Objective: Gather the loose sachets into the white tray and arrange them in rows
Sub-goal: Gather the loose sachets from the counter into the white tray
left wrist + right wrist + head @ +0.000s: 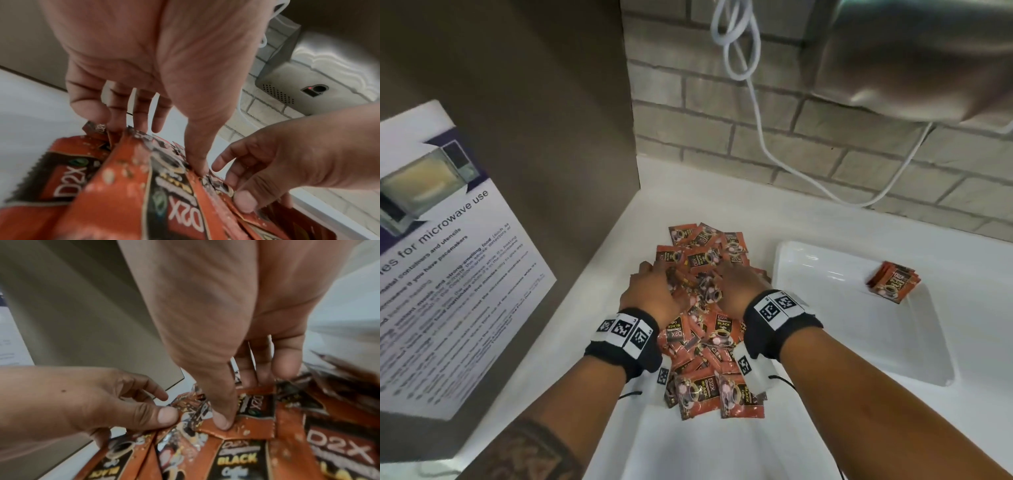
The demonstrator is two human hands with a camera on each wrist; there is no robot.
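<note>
1. One small stack [893, 281] is set in the tray [859, 342], right of frame, upper corner.
2. Most sachets [709, 329] are left piled at centre, outside the tray.
3. Left hand [645, 291] & right hand [739, 286]: fingers dug into the pile, sachets pinched betw. thumb & fingers.
4. Rows not begun.

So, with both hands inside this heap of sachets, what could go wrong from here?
1. The left hand and right hand pinch into a heap of loose orange foil coffee sachets; a big grab may drop some on the white counter.
2. The sachets lie overlapping at mixed angles, so rows could come out uneven.
3. The small stack of the same sachets sits near the shallow white rectangular tray's far rim; a careless drop could scatter it.
</note>
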